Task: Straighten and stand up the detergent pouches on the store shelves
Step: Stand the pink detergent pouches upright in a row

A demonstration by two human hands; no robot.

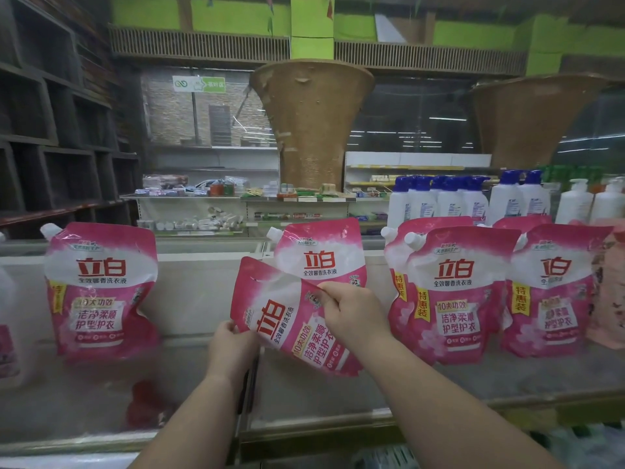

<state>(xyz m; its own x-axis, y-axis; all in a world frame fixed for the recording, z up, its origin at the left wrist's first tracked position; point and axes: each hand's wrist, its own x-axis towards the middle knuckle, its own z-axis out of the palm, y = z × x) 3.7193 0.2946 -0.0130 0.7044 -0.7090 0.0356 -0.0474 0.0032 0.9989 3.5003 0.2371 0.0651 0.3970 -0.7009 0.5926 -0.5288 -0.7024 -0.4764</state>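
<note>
A pink and white detergent pouch is held tilted on its side above the shelf, its top pointing left. My left hand grips its lower left edge, and my right hand pinches its upper right edge. Right behind it another pouch stands upright. One more pouch stands at the left, leaning a little. At the right stand several upright pouches, with one more further right.
White bottles with blue caps and white pump bottles stand behind the right pouches. A peach-coloured pack sits at the far right. A white jug is at the left edge. Dark cubby shelving rises at the left.
</note>
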